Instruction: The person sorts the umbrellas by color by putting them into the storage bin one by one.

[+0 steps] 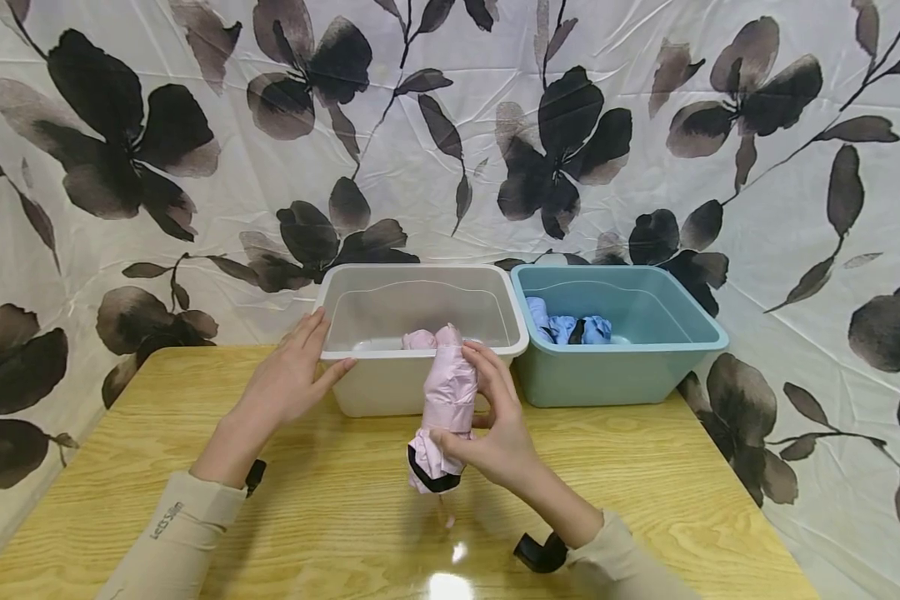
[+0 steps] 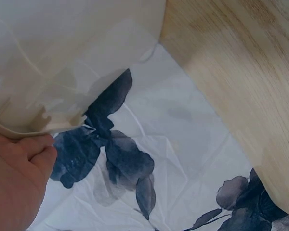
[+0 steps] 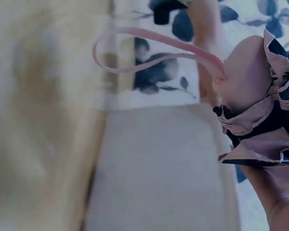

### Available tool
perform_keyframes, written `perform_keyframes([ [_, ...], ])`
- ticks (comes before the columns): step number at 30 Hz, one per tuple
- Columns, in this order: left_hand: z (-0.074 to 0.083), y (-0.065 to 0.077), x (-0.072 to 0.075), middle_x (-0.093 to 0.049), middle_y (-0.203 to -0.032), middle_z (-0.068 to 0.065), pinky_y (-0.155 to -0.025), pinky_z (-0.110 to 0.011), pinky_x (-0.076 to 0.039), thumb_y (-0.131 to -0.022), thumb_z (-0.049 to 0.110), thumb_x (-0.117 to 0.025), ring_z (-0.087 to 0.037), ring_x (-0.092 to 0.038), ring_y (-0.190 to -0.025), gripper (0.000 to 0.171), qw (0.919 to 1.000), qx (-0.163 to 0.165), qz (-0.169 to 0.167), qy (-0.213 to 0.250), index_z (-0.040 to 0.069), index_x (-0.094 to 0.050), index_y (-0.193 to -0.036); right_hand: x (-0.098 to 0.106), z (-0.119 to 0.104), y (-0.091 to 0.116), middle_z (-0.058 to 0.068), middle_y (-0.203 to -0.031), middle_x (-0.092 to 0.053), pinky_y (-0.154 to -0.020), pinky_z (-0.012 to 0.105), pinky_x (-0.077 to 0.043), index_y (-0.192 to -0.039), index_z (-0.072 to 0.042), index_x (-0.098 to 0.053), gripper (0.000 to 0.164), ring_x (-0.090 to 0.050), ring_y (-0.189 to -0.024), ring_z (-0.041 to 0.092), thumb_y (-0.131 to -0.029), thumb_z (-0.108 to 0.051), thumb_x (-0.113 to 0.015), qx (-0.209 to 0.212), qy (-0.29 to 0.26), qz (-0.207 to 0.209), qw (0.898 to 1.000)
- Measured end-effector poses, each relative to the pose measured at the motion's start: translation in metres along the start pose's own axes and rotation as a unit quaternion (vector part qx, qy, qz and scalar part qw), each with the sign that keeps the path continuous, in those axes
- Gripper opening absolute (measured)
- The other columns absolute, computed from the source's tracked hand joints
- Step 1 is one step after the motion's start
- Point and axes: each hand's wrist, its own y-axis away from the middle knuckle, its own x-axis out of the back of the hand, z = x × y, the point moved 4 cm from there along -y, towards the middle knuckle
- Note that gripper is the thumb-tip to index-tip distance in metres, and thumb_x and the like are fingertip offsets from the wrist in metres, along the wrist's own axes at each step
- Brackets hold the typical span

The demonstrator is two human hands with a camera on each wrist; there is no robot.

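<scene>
A pink umbrella point(image 1: 448, 400) is gripped upright by the right hand point(image 1: 495, 433). The clear bin point(image 1: 420, 333) rim is touched by the relaxed left hand point(image 1: 288, 379). The umbrella could catch on that rim and slip, being held low.

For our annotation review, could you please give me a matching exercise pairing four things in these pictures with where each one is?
Things:
1. pink folded umbrella
2. blue umbrellas
3. left hand
4. clear bin

Places:
A. inside the teal bin
B. held upright by the right hand
C. on the wooden table, left of the teal bin
D. touching the clear bin's front left corner

Pairs: 1-B, 2-A, 3-D, 4-C
</scene>
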Motion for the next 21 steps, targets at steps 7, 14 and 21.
perform_keyframes([
  [7,0.000,0.000,-0.001,-0.020,-0.169,-0.027,-0.124,-0.063,-0.023,-0.106,0.057,-0.050,-0.047,-0.021,-0.155,0.089,1.0000,0.000,0.000,-0.003,-0.009,-0.025,-0.160,0.015,-0.013,-0.033,0.016,-0.165,-0.027,-0.067,0.039,-0.066,-0.157,-0.003,-0.038,0.099,-0.062,-0.112,0.031,-0.071,0.012,-0.085,0.037,0.000,0.035,0.999],
  [14,-0.001,0.001,-0.001,-0.020,-0.169,-0.028,-0.124,-0.062,-0.023,-0.106,0.055,-0.051,-0.048,-0.022,-0.154,0.088,1.0000,-0.002,0.001,-0.001,-0.011,-0.027,-0.159,0.020,-0.013,-0.071,0.005,-0.166,-0.024,-0.069,0.033,-0.065,-0.161,-0.010,-0.034,0.100,-0.060,-0.123,0.035,-0.077,0.012,-0.083,0.023,-0.020,0.050,0.998],
  [21,-0.003,0.001,-0.001,-0.021,-0.169,-0.027,-0.125,-0.060,-0.022,-0.106,0.054,-0.052,-0.047,-0.022,-0.155,0.087,0.9999,-0.005,0.006,-0.006,-0.011,-0.028,-0.159,0.020,-0.004,-0.110,0.006,-0.163,-0.025,-0.072,0.030,-0.065,-0.160,-0.011,-0.036,0.095,-0.058,-0.123,0.036,-0.079,0.007,-0.083,-0.004,-0.034,0.066,0.997],
])
